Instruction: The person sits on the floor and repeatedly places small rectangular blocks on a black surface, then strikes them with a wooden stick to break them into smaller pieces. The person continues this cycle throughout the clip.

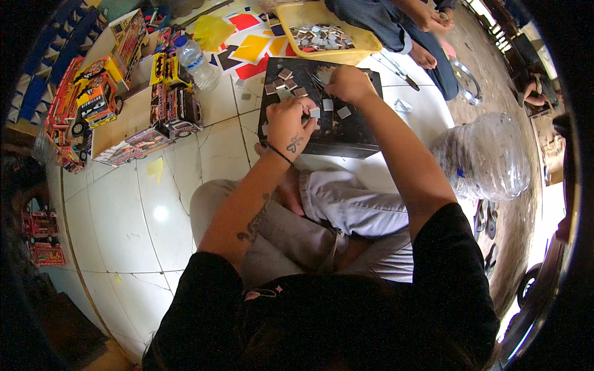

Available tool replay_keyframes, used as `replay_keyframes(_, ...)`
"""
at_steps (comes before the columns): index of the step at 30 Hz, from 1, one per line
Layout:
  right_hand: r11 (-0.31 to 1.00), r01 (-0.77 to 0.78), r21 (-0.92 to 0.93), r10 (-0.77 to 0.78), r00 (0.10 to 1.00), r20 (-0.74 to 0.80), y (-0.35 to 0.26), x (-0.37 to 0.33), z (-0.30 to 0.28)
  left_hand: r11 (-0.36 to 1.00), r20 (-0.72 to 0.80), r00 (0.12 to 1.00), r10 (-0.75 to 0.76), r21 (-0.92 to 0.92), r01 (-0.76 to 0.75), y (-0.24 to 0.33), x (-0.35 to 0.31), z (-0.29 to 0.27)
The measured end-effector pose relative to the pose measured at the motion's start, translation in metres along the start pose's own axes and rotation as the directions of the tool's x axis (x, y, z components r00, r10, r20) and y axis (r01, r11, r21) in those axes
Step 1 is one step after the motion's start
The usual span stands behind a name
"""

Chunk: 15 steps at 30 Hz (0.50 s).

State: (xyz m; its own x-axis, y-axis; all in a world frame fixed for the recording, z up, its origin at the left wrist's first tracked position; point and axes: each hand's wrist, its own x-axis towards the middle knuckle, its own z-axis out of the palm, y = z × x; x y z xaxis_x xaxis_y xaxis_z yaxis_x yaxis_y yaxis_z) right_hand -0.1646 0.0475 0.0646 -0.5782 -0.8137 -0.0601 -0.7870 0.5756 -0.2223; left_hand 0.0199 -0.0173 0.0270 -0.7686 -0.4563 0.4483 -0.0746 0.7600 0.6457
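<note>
"Tile (315, 114) at the centre of the frame: a small pale square, held at the fingertips of a person's left hand (286, 120). How far open is that hand?"

"Barely. Thumb and finger close on the little square, the other fingers are largely hidden, and the back of the hand faces the camera above a dark wristband (279, 153)."

"And the right hand (352, 85), just right of upper centre?"

"Bent, knuckles up, over the far side of a black box (334, 147). Its fingertips point down out of sight; whether they grip anything, I cannot tell. Thin pale pieces (320, 76) lie just beside them, to the left."

"What else rests on the box?"

"Brown tiles with pale edges (285, 73) bunch near its upper left corner, just beyond the left hand. Two pale squares (344, 112) lie below the right."

"And the surroundings?"

"At top centre, a yellow basin (328, 57) holds a heap of similar tiles (318, 38). Coloured sheets (250, 48) spread to its left, near a clear bottle (198, 67). Toy trucks (96, 96) crowd the upper left; a co-worker's hand (432, 20) shows at upper right."
</note>
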Motion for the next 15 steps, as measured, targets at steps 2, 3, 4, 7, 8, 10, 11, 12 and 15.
replay_keyframes(2,0.967,0.031,0.254,0.001,0.992,-0.124,0.016,-0.009,0.002,0.993,-0.011,0.999,-0.043,-0.109,0.041,0.002,-0.008,0.0)
replay_keyframes(3,0.926,-0.026,0.376,0.07,0.992,-0.103,0.021,-0.015,0.004,0.985,-0.006,0.997,-0.071,-0.159,0.07,0.003,-0.011,0.001)
replay_keyframes(4,0.869,-0.065,0.49,0.122,0.989,-0.086,0.024,-0.02,0.006,0.982,-0.018,0.998,-0.053,-0.183,0.049,0.003,-0.013,0.002)
replay_keyframes(7,0.46,-0.137,0.877,0.171,0.983,0.063,0.023,-0.047,0.014,0.997,-0.035,0.998,0.051,-0.048,-0.053,0.002,-0.016,0.005)
replay_keyframes(8,0.337,-0.105,0.936,0.164,0.985,0.052,0.019,-0.058,0.018,0.997,-0.026,0.998,0.061,-0.037,-0.062,0.0,-0.017,0.006)
replay_keyframes(10,0.244,-0.079,0.966,0.09,0.994,0.058,0.013,-0.075,0.021,0.994,-0.035,0.994,0.105,-0.021,-0.105,-0.003,-0.016,0.007)
replay_keyframes(11,0.302,-0.09,0.949,0.112,0.992,0.059,0.01,-0.082,0.023,0.995,-0.018,0.995,0.1,-0.018,-0.1,-0.004,-0.015,0.008)
replay_keyframes(12,0.35,-0.077,0.934,0.107,0.993,0.042,0.006,-0.088,0.025,0.995,0.0,0.995,0.095,-0.015,-0.095,-0.006,-0.015,0.008)
replay_keyframes(15,0.439,0.071,0.896,0.067,0.992,-0.111,-0.005,-0.099,0.031,0.996,0.015,0.996,0.092,-0.023,-0.091,-0.008,-0.015,0.007)
